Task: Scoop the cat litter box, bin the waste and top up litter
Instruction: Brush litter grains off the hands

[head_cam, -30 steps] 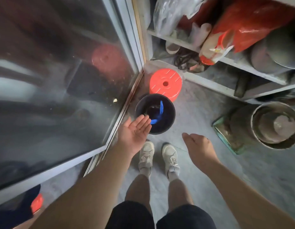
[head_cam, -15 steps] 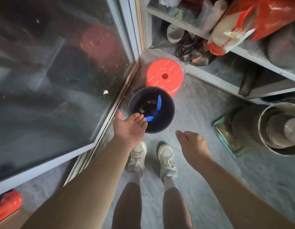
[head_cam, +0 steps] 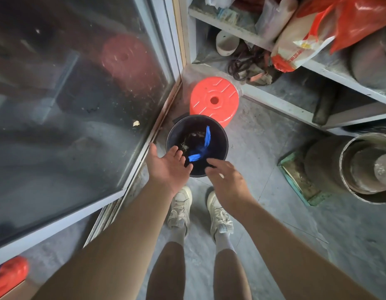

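Observation:
A round black bin (head_cam: 220, 135) stands on the grey floor in front of my feet. Inside it lie a crumpled blue plastic piece (head_cam: 206, 140) and some dark scraps. My left hand (head_cam: 167, 165) hovers palm up at the bin's near left rim, fingers spread, holding nothing. My right hand (head_cam: 225, 179) reaches over the near right rim, fingers apart and empty. No litter box or scoop is in view.
A red round stool (head_cam: 213, 98) stands just behind the bin. A dusty glass door (head_cam: 79, 94) closes off the left side. Cluttered grey shelves (head_cam: 285, 48) with a red bag (head_cam: 350, 20) fill the top right. A metal pot (head_cam: 360, 167) sits on a green tray at right.
My right hand has swung in from the right to the bin's near rim. My left hand has stayed at the rim and turned palm up. The camera has come closer to the bin.

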`<state>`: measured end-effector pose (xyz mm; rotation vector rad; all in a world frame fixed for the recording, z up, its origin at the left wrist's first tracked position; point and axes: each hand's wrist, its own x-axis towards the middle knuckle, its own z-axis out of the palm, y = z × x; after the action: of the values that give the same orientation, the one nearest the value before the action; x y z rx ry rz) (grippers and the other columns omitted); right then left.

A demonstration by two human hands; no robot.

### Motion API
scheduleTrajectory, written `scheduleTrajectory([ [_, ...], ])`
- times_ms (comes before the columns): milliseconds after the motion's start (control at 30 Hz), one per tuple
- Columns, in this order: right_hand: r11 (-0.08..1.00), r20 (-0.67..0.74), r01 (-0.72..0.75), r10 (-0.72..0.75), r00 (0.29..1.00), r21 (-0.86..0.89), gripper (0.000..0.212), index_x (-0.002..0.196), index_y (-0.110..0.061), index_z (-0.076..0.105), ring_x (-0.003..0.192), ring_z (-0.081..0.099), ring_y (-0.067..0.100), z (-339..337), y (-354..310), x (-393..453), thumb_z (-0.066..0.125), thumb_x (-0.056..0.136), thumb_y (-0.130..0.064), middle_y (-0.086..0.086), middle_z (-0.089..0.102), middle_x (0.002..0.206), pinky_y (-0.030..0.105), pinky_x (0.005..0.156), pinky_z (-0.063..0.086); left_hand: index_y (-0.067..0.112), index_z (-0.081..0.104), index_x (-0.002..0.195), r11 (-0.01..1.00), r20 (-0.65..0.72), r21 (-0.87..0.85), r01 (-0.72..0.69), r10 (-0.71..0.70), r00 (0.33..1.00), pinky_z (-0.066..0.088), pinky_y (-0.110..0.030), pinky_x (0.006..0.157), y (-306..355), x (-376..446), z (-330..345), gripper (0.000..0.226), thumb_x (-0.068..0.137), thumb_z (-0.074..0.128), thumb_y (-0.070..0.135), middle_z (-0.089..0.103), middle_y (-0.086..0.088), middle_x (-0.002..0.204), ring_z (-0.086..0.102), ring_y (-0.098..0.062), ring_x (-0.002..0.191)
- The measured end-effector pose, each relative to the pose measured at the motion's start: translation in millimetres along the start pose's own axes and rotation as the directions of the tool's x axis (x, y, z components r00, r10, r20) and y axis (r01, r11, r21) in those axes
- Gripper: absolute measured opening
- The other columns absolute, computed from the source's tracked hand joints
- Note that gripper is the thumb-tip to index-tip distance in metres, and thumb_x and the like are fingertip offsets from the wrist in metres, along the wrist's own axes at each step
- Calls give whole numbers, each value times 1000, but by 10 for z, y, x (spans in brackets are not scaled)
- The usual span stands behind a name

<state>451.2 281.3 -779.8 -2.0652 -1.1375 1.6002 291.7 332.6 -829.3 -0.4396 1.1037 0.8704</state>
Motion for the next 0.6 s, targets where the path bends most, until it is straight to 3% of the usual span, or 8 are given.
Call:
scheduleTrajectory([
  [67,996,76,83,-84,994,21,43,143,-30,51,136,37,1,172,-121,65,48,101,-38,-13,44,148,19,110,26,12,22,159,1000,41,-17,-1,2,999,9,-50,125,-19,-17,52,90,93,35,73,17,-10,167,6,-24,156],
  [133,991,192,131,-133,972,27,51,151,-33,39,147,18,-1,373,-219,128,44,102,-45,-15,30,159,25,121,12,11,33,155,1000,24,11,-4,4,1000,21,-45,121,-59,-4,70,89,92,35,74,41,-7,154,26,-26,152],
  [200,988,293,153,-144,945,-7,54,153,-36,33,150,8,-1,539,-263,209,39,102,-52,-17,22,163,29,123,4,12,56,132,997,-72,72,-22,28,997,31,-44,117,-77,67,25,80,91,35,77,57,-7,126,49,-25,136],
  [267,995,342,96,-93,935,9,53,154,-36,32,150,7,1,592,-282,363,33,103,-53,-17,21,163,28,123,1,10,60,110,999,-24,36,-6,7,1000,33,-48,118,-63,121,-16,78,88,35,81,59,-10,112,53,-26,122],
  [367,993,320,22,16,947,-115,61,156,-27,28,153,6,13,559,-241,650,21,101,-54,-5,17,166,34,124,3,2,50,139,994,233,-31,101,-91,968,27,-55,120,-16,72,-54,96,85,39,82,55,-17,142,46,-34,139],
  [433,985,243,0,43,969,-173,60,156,-35,27,153,5,13,577,-261,771,23,101,-58,-8,12,166,39,124,3,9,50,145,992,286,-53,110,-91,954,23,-56,121,-27,91,-64,91,86,44,78,53,-18,147,47,-37,139],
  [567,982,330,148,-103,938,-114,54,151,-39,35,151,7,6,689,-279,652,29,102,-60,-15,19,164,37,123,1,11,66,102,1000,112,13,3,-5,994,30,-48,120,-34,255,-96,71,86,47,78,67,-4,98,63,-23,108],
  [600,989,324,105,-68,944,-99,55,150,-38,38,151,10,7,685,-252,730,30,101,-60,-12,23,163,38,124,4,9,64,107,999,130,51,18,-25,991,29,-48,120,-36,257,-103,76,84,47,79,64,-6,101,61,-23,114],
])
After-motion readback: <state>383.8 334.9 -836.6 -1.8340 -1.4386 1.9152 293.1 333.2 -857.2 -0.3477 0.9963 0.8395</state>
